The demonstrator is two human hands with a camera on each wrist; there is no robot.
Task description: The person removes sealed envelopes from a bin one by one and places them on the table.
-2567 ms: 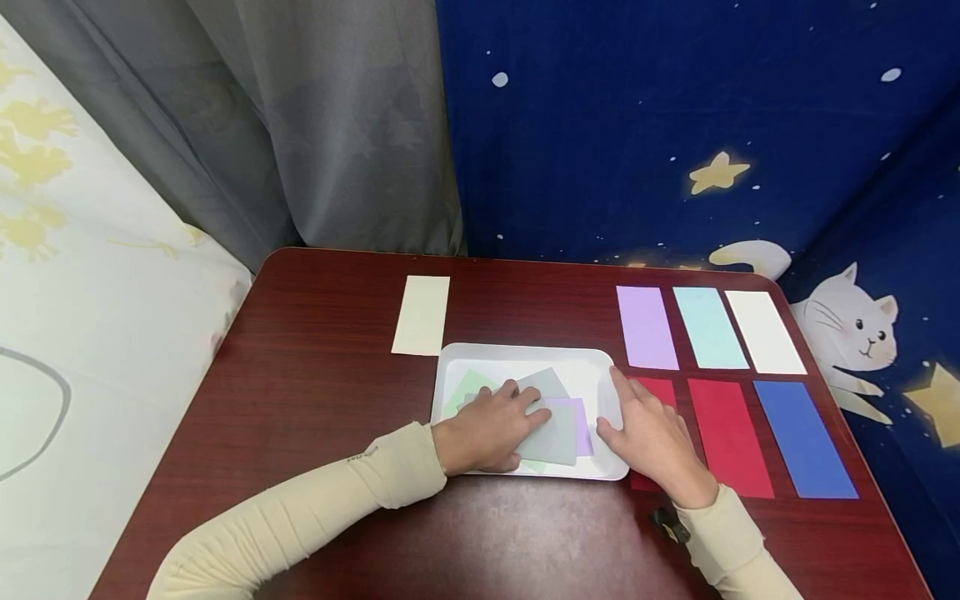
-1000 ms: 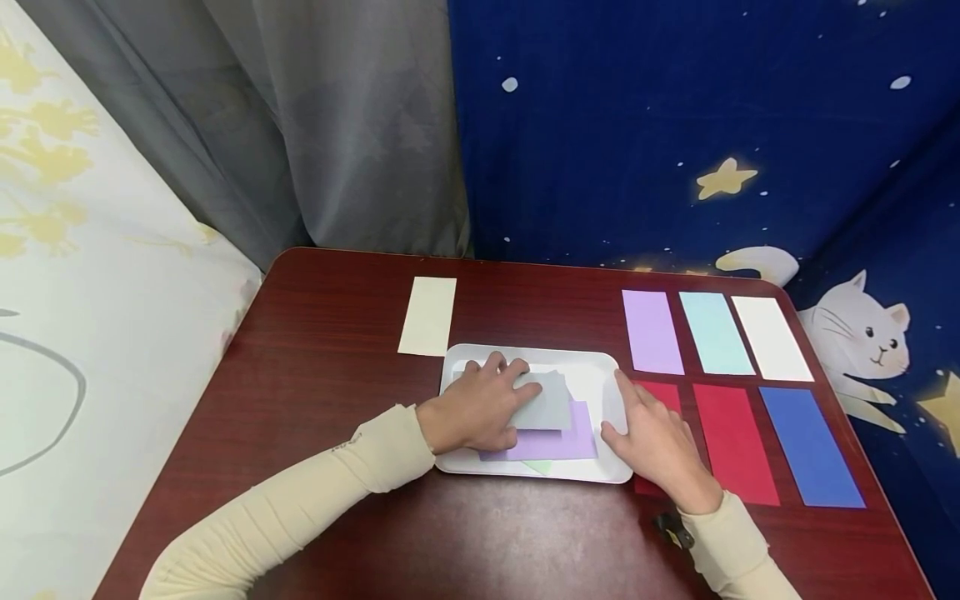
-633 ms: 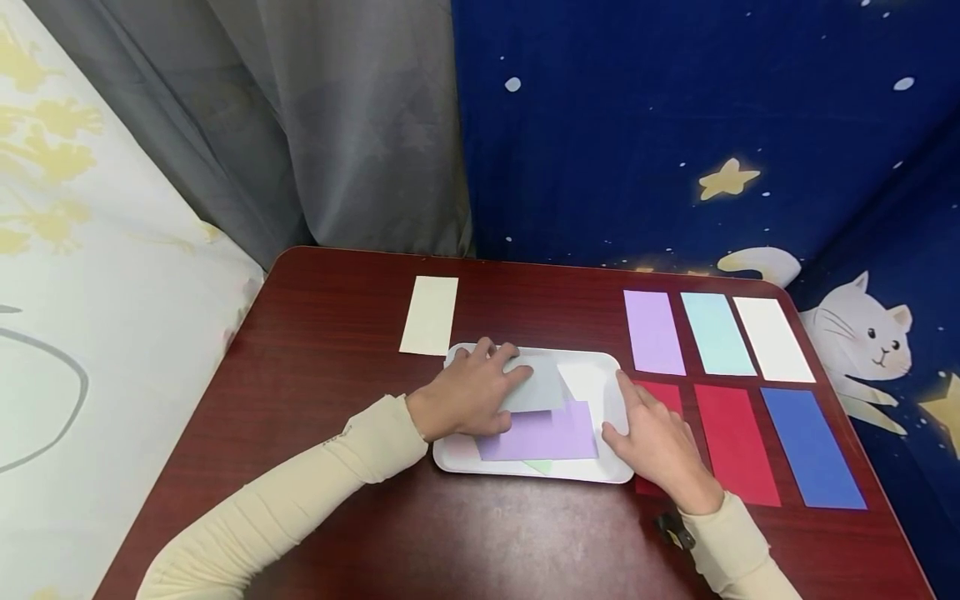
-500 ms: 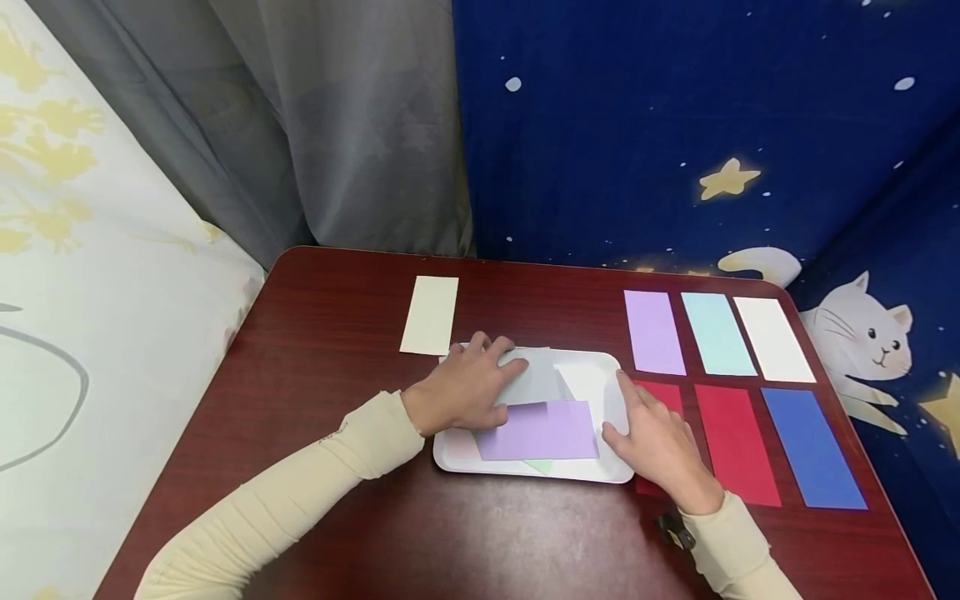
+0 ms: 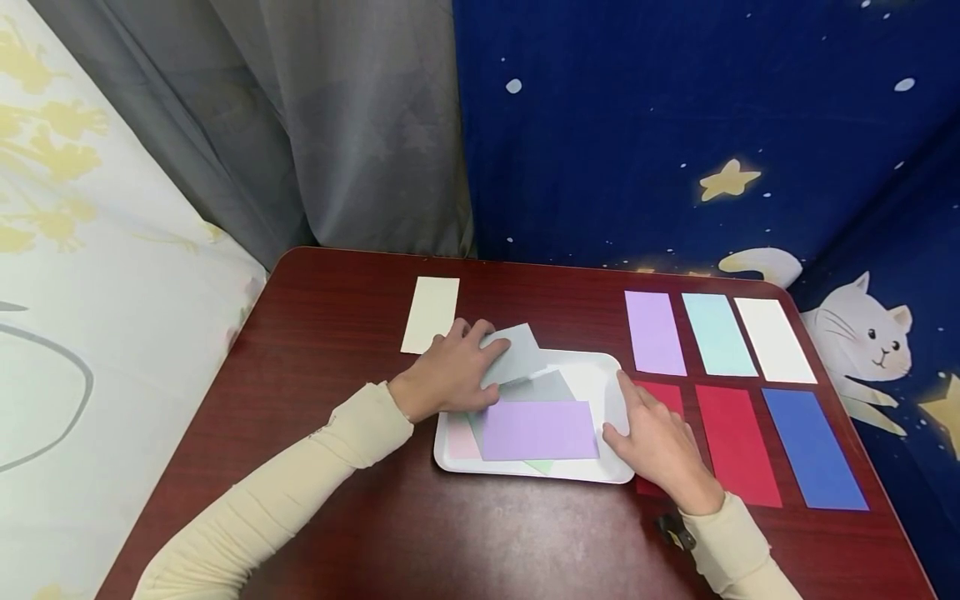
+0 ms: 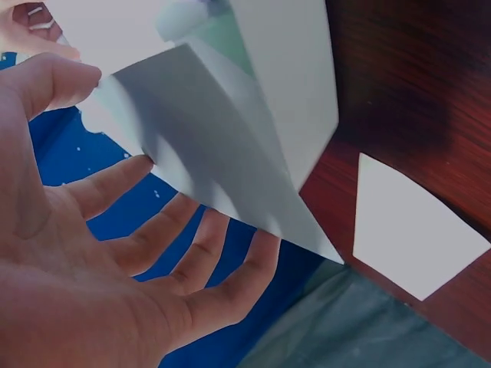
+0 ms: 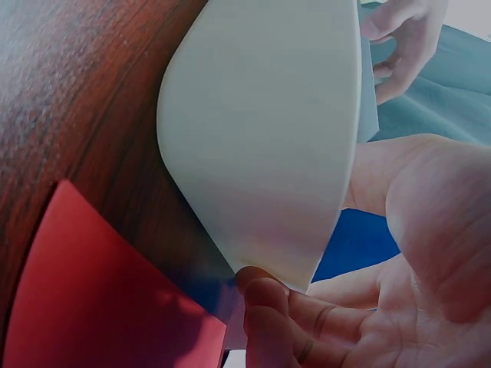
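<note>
Largest is the dark red-brown table [image 5: 525, 537], glossy and wood-grained. On it sits a shallow white rectangular tray [image 5: 592, 383] with rounded corners; take it as the dial in the head view, twelve at the far edge. In the tray a lavender rectangular card [image 5: 538, 431] lies flat toward six o'clock, partly over a dull grey sheet [image 5: 551, 387]; a pale green corner [image 5: 539, 467] peeps out at six and a pale pink patch [image 5: 462, 440] at eight.

The left hand [image 5: 453, 367], at ten o'clock, has its fingers arched and spread with the thumb set apart, and holds a smooth, flat, pale grey card [image 5: 513, 354] between them. That card juts from the hand toward its two o'clock, crossing the tray's far rim just short of twelve. The right hand [image 5: 656, 442], at three, grips the tray's end, thumb over the rim and fingers outside the corner (the right wrist view shows this best).

Of the matte oblong cards on the table, a cream one [image 5: 430, 312] lies at ten, partly behind the left fingers; lavender [image 5: 656, 333], mint [image 5: 719, 335] and white [image 5: 776, 340] ones line up around two; two red ones [image 5: 738, 446] and a blue one [image 5: 814, 448] lie around three.
</note>
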